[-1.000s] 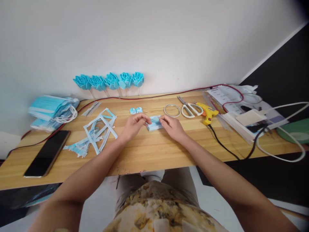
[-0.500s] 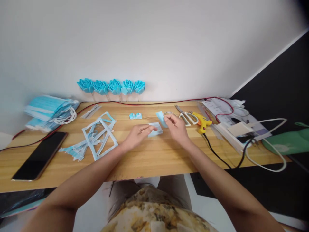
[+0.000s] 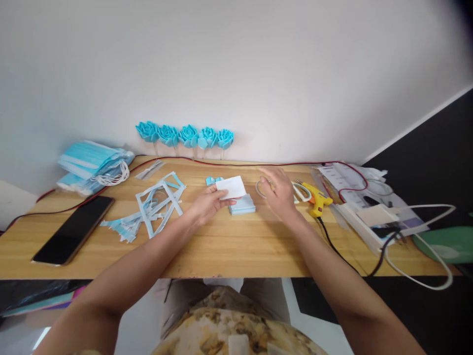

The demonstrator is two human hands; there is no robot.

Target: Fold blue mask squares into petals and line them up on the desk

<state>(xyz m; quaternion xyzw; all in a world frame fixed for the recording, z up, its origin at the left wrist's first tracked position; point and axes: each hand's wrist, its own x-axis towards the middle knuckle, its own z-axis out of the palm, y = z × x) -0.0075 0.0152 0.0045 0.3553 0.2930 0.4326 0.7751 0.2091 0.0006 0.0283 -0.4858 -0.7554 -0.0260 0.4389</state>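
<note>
My left hand [image 3: 207, 203] pinches a small pale rectangular piece of mask fabric [image 3: 231, 187] and holds it just above the wooden table [image 3: 236, 241]. A small stack of light blue fabric squares [image 3: 242, 204] lies right beside that hand. My right hand [image 3: 280, 191] hovers over a white ring [image 3: 260, 189] and the white-handled scissors [image 3: 303, 192], fingers slightly spread, holding nothing. Two tiny blue folded pieces [image 3: 213, 180] sit behind the held piece.
Five blue fabric roses [image 3: 185, 134] lean on the wall. Cut mask frames and scraps [image 3: 153, 204], a stack of masks [image 3: 92, 165] and a black phone [image 3: 74, 229] lie left. A yellow glue gun [image 3: 318, 199], cables and papers [image 3: 369, 207] crowd the right.
My right hand let go of the fabric piece and moved right toward the ring and scissors. My left hand now holds the piece, lifted and turned pale side up.
</note>
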